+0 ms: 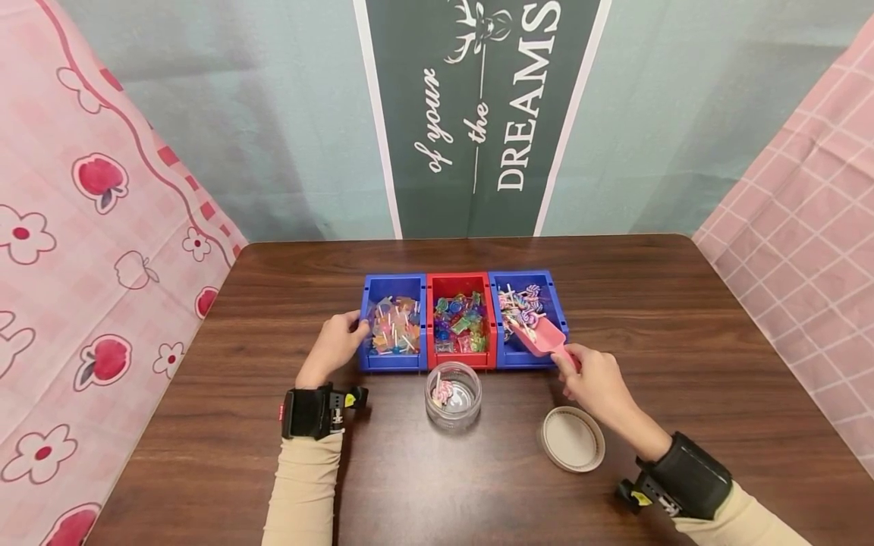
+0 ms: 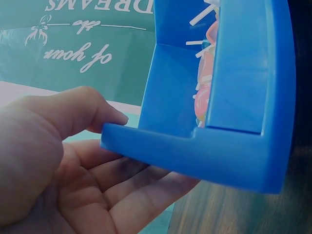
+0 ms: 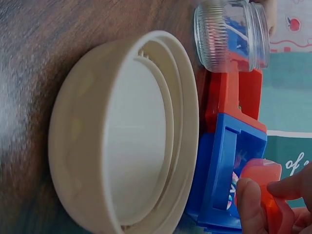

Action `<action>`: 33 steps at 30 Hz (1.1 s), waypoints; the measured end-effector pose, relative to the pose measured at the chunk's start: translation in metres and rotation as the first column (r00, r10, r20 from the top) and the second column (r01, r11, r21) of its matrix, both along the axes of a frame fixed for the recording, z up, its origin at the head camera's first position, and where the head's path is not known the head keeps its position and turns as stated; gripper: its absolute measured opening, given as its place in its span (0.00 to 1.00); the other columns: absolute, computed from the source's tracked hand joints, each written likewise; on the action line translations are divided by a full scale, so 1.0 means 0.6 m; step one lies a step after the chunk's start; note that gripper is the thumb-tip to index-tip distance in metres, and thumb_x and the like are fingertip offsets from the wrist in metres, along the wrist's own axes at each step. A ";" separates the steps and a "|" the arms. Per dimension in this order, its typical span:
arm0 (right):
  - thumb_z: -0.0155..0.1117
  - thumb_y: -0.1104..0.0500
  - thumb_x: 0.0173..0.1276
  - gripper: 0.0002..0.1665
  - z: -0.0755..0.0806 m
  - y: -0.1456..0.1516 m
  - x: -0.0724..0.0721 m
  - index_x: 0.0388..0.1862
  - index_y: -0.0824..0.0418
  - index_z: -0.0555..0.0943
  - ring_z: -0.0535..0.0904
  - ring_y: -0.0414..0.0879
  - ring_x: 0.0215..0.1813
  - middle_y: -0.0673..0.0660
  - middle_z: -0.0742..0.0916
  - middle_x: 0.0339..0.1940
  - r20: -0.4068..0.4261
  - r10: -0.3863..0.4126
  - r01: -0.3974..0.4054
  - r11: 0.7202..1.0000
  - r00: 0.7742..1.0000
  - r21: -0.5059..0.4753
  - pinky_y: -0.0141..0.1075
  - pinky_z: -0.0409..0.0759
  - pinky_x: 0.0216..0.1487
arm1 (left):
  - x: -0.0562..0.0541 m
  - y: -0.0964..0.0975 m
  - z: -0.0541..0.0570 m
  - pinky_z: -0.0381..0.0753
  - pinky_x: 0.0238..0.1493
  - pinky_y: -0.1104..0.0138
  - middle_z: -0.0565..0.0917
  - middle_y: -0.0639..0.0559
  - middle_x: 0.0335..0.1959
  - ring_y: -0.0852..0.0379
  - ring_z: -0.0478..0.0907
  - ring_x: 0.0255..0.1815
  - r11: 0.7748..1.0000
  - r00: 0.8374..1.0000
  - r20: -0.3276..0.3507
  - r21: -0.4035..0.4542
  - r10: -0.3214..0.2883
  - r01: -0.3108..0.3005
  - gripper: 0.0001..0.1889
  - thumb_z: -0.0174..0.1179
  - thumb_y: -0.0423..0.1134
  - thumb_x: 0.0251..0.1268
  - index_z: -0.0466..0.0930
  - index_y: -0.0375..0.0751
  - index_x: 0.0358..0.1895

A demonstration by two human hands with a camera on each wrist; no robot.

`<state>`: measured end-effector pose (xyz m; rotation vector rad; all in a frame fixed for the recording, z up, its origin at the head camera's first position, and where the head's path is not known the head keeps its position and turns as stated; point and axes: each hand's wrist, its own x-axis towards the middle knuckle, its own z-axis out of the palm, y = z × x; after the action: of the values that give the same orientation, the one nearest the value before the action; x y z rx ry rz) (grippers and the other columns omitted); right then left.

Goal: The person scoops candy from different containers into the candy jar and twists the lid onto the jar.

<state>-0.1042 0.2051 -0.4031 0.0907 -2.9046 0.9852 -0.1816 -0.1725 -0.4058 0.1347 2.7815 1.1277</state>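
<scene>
In the head view, my left hand [image 1: 336,345] holds the side wall of the left blue bin [image 1: 391,362], which contains clear and orange candy-like pieces with white sticks [image 1: 396,326]. The left wrist view puts the thumb on the rim and the fingers [image 2: 131,180] along the outside. My right hand [image 1: 599,379] grips the handle of a pink scoop [image 1: 544,337]. Its bowl is over the right blue bin [image 1: 554,303], among striped swirl lollipops [image 1: 527,299]. Some lollipops lie at the scoop's front. A clear glass jar [image 1: 454,413] stands in front, with a pink-and-white lollipop [image 1: 442,392] inside.
Between the blue bins is a red bin [image 1: 460,283] of colourful wrapped candies [image 1: 464,322]. A beige lid [image 1: 572,440] lies inner side up on the wooden table [image 1: 423,493], right of the jar. Printed curtains [image 1: 273,114] hang behind and beside the table.
</scene>
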 end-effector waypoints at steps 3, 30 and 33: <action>0.59 0.60 0.70 0.12 0.004 0.004 0.001 0.42 0.71 0.80 0.75 0.35 0.14 0.59 0.83 0.18 -0.002 0.003 -0.003 1.000 1.000 0.000 0.28 0.72 0.17 | 0.000 0.001 0.001 0.71 0.33 0.69 0.80 0.39 0.34 0.53 0.75 0.33 1.000 1.000 0.006 0.001 0.004 -0.004 0.17 0.48 0.35 0.71 0.77 0.28 0.55; 0.65 0.65 0.63 0.04 0.040 -0.008 0.048 0.37 0.64 0.82 0.69 0.24 0.18 0.47 0.80 0.15 -0.176 0.204 -0.209 0.978 0.963 -0.012 0.23 0.70 0.20 | 0.002 0.000 0.003 0.73 0.35 0.69 0.82 0.37 0.39 0.52 0.76 0.36 1.000 0.999 0.032 0.004 0.011 -0.012 0.21 0.48 0.38 0.72 0.72 0.27 0.62; 0.65 0.66 0.63 0.05 0.043 -0.010 0.050 0.38 0.64 0.82 0.68 0.24 0.19 0.45 0.79 0.15 -0.160 0.230 -0.235 0.972 0.960 -0.009 0.24 0.71 0.19 | 0.001 -0.001 0.001 0.74 0.36 0.69 0.82 0.36 0.41 0.52 0.76 0.37 1.000 0.999 0.036 0.005 0.010 -0.010 0.22 0.47 0.37 0.72 0.70 0.27 0.63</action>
<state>-0.0739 0.1993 -0.3772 0.4961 -2.7781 0.9993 -0.1808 -0.1731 -0.4052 0.1004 2.7507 1.1289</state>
